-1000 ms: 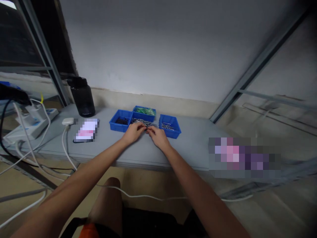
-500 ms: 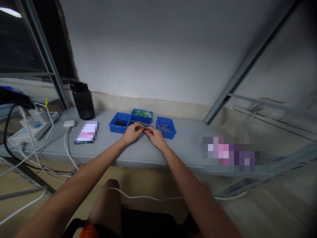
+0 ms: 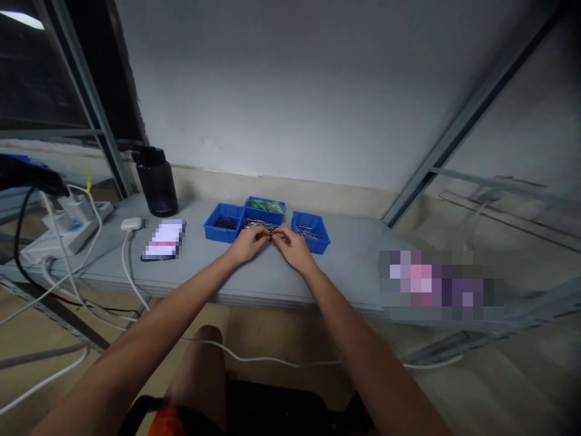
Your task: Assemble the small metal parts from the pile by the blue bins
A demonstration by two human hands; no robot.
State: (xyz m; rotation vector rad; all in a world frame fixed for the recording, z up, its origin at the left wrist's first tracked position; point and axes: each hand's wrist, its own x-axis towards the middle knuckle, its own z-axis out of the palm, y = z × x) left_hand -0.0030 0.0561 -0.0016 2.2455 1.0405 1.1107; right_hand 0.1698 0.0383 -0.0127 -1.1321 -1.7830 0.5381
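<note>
Both hands closed in fingertip pinches, left hand (image 3: 248, 244) and right hand (image 3: 293, 247) meeting on a small dark part (image 3: 271, 237); too small to say what it is. It sits just in front of the metal pieces (image 3: 258, 224), between left tray (image 3: 218, 234) and right tray (image 3: 320, 247). Main risk, I'd judge: tiny grip area, so a slip or uneven squeeze could flick it into the metal pieces. Knuckles brushing the right tray could nudge it.

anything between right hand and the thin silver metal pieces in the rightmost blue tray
Just the near left corner of the rightmost blue plastic tray; nothing else visible separates the right hand from the thin silver metal pieces.
</note>
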